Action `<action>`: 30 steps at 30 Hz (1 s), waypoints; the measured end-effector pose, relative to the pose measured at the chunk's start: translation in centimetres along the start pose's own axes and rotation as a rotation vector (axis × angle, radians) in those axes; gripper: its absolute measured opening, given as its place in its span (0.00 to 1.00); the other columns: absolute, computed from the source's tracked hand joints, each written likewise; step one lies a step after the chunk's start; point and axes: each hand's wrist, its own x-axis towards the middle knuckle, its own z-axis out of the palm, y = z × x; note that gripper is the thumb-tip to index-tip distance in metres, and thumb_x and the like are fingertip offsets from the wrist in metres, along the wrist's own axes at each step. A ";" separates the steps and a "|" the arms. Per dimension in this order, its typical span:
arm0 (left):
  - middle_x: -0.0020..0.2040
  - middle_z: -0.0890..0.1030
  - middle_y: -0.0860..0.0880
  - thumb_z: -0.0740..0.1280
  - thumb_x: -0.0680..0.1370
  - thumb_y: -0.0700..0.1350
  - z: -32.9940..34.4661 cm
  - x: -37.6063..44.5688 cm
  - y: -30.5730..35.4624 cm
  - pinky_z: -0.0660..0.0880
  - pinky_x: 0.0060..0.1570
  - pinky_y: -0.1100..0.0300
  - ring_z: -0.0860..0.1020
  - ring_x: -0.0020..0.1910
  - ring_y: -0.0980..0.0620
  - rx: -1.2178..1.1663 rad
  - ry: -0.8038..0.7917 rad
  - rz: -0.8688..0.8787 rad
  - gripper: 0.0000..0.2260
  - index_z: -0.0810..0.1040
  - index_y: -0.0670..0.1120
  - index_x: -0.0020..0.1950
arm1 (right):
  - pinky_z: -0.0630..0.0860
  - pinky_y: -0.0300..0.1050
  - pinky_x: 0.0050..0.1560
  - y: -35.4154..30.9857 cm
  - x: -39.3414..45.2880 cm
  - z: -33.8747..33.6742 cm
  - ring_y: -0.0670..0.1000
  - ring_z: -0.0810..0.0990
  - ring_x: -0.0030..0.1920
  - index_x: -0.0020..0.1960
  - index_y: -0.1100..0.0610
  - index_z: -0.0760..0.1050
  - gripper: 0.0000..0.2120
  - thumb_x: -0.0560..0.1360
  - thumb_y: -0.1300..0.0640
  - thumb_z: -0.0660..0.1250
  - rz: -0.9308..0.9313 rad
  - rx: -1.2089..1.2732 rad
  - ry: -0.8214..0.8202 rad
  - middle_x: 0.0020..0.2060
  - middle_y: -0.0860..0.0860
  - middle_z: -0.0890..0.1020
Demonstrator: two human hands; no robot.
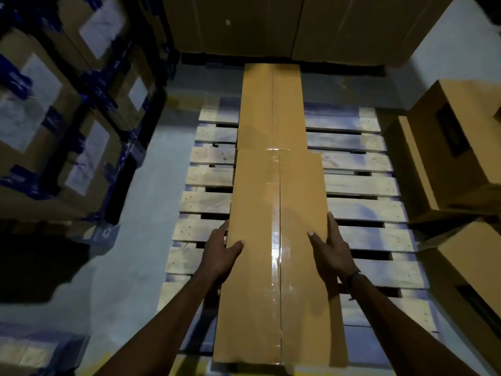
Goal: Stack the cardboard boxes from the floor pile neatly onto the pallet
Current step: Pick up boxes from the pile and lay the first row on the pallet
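A long brown cardboard box (273, 202) sealed with clear tape lies lengthwise down the middle of the wooden pallet (360, 185). My left hand (221, 256) clasps its left edge, thumb on top and fingers down the side. My right hand (332, 253) holds the right edge the same way. A second long box (271, 107) lies end to end beyond it, reaching the pallet's far edge. The near box sits slightly to the right of the far one.
Taped cartons with white labels and blue tape (62, 109) are stacked high on the left. Plain brown boxes (455, 147) pile up on the right, close to the pallet. Large cartons (292, 25) form a wall behind. Grey floor (135, 213) runs along the pallet's left side.
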 end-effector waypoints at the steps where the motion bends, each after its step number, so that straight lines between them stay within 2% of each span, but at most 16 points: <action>1: 0.66 0.76 0.50 0.73 0.78 0.51 0.2 0.7 -0.6 0.80 0.60 0.45 0.79 0.60 0.49 -0.001 -0.003 -0.005 0.28 0.69 0.59 0.77 | 0.79 0.52 0.60 0.5 0.5 0.4 0.50 0.77 0.61 0.82 0.39 0.45 0.39 0.80 0.39 0.65 -0.001 -0.001 0.000 0.71 0.45 0.73; 4: 0.66 0.76 0.49 0.72 0.80 0.50 0.8 2.5 -1.8 0.80 0.59 0.50 0.79 0.61 0.49 0.029 -0.017 0.004 0.27 0.68 0.56 0.77 | 0.78 0.54 0.63 1.7 1.7 1.5 0.50 0.77 0.61 0.83 0.42 0.46 0.39 0.81 0.41 0.65 -0.008 -0.010 0.012 0.68 0.43 0.73; 7: 0.66 0.76 0.50 0.71 0.81 0.48 1.4 3.8 -2.8 0.76 0.49 0.65 0.78 0.58 0.54 0.038 -0.020 -0.016 0.25 0.69 0.55 0.77 | 0.77 0.53 0.63 2.8 2.8 2.2 0.51 0.77 0.64 0.83 0.43 0.47 0.38 0.81 0.44 0.66 -0.007 -0.008 0.013 0.67 0.41 0.73; 9: 0.64 0.76 0.52 0.71 0.81 0.46 1.7 4.5 -3.1 0.73 0.44 0.71 0.77 0.54 0.59 0.050 -0.021 -0.016 0.24 0.69 0.55 0.76 | 0.76 0.53 0.64 2.9 3.5 2.5 0.50 0.76 0.64 0.83 0.44 0.47 0.39 0.81 0.45 0.67 -0.011 -0.008 0.007 0.69 0.44 0.73; 11: 0.61 0.76 0.55 0.70 0.81 0.44 2.0 5.2 -3.4 0.72 0.41 0.74 0.77 0.51 0.63 0.068 -0.025 -0.008 0.23 0.69 0.56 0.74 | 0.76 0.55 0.65 3.1 4.2 2.7 0.49 0.75 0.63 0.83 0.45 0.47 0.39 0.81 0.46 0.67 -0.014 -0.006 -0.004 0.71 0.47 0.73; 15: 0.59 0.76 0.56 0.70 0.81 0.43 2.2 6.3 -4.3 0.78 0.46 0.67 0.78 0.51 0.62 0.092 -0.044 -0.022 0.23 0.69 0.55 0.74 | 0.75 0.59 0.67 3.9 5.7 3.1 0.57 0.76 0.69 0.84 0.46 0.44 0.42 0.81 0.47 0.69 -0.017 -0.021 -0.051 0.74 0.51 0.72; 17: 0.59 0.76 0.56 0.70 0.81 0.42 2.4 6.7 -4.6 0.75 0.42 0.70 0.79 0.52 0.60 0.101 -0.055 -0.024 0.23 0.69 0.53 0.75 | 0.74 0.55 0.66 4.2 6.3 3.5 0.58 0.75 0.69 0.84 0.48 0.44 0.42 0.81 0.50 0.69 -0.014 -0.039 -0.077 0.74 0.52 0.72; 19: 0.59 0.76 0.57 0.69 0.82 0.41 2.4 7.1 -4.9 0.74 0.38 0.73 0.78 0.49 0.63 0.100 -0.064 -0.024 0.23 0.69 0.53 0.74 | 0.72 0.52 0.66 4.3 6.6 3.9 0.57 0.74 0.70 0.83 0.49 0.45 0.41 0.81 0.53 0.69 -0.012 -0.050 -0.086 0.74 0.52 0.71; 22: 0.61 0.76 0.58 0.71 0.81 0.43 2.3 7.4 -5.8 0.75 0.39 0.73 0.78 0.50 0.63 0.067 -0.061 -0.029 0.25 0.67 0.55 0.75 | 0.73 0.52 0.66 4.8 6.8 4.0 0.56 0.74 0.69 0.84 0.48 0.46 0.41 0.81 0.52 0.69 0.007 -0.025 -0.077 0.75 0.51 0.71; 25: 0.65 0.77 0.57 0.70 0.82 0.48 2.4 7.1 -6.9 0.78 0.49 0.67 0.78 0.56 0.61 0.073 -0.072 -0.032 0.27 0.64 0.57 0.78 | 0.74 0.57 0.70 5.1 6.5 4.0 0.56 0.72 0.72 0.84 0.45 0.44 0.42 0.80 0.49 0.69 0.018 -0.002 -0.078 0.77 0.49 0.67; 28: 0.70 0.77 0.52 0.67 0.83 0.45 2.7 7.2 -7.2 0.79 0.63 0.48 0.78 0.64 0.53 0.050 -0.073 -0.057 0.28 0.61 0.56 0.81 | 0.71 0.56 0.72 5.0 6.2 4.6 0.55 0.69 0.75 0.84 0.46 0.44 0.42 0.81 0.51 0.69 0.028 0.038 -0.048 0.79 0.49 0.65; 30: 0.70 0.77 0.52 0.67 0.83 0.43 2.9 7.3 -7.2 0.79 0.64 0.48 0.78 0.64 0.53 0.041 -0.060 -0.058 0.28 0.62 0.55 0.81 | 0.70 0.53 0.72 5.0 6.2 4.7 0.55 0.68 0.75 0.84 0.47 0.45 0.42 0.81 0.52 0.69 0.036 0.061 -0.037 0.79 0.49 0.64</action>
